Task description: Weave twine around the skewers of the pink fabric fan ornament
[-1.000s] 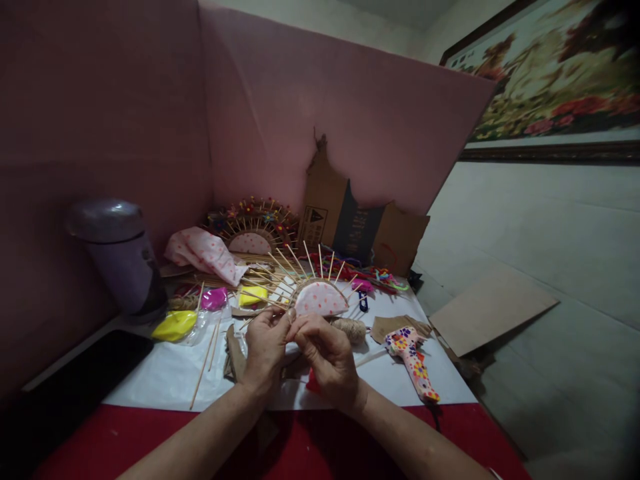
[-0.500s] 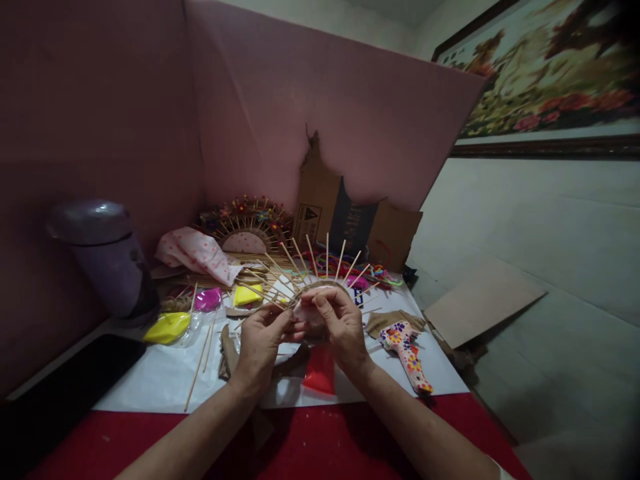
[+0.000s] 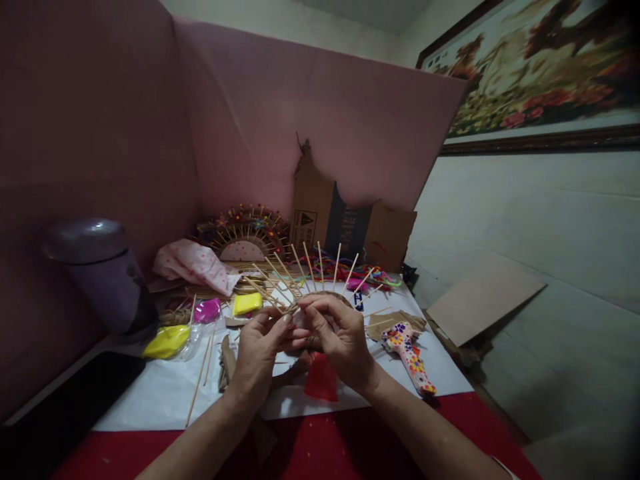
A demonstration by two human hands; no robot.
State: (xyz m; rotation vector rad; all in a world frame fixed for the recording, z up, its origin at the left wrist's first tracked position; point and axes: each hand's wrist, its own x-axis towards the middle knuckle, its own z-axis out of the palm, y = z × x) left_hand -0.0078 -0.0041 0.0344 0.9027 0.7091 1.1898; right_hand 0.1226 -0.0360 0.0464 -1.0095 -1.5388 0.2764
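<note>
Between both hands is a half-round piece with a rope-like rim, and thin wooden sticks fan out from its top. My left hand pinches its left end between thumb and fingers. Bent over the front of the same piece, my right hand has thumb and fingertips closed on its edge and covers much of its middle. A red packet lies just below the hands. Farther back stands a similar half-round piece with sticks and small coloured flowers.
Yellow clay and magenta clay lie left, near a purple tumbler and a black phone-like slab. A flowered glue gun lies right. Cut cardboard stands behind coloured pipe cleaners.
The camera view has shifted slightly. The fanned piece has tilted a little, and my right hand has moved slightly, its fingers now bent further over the rim.
</note>
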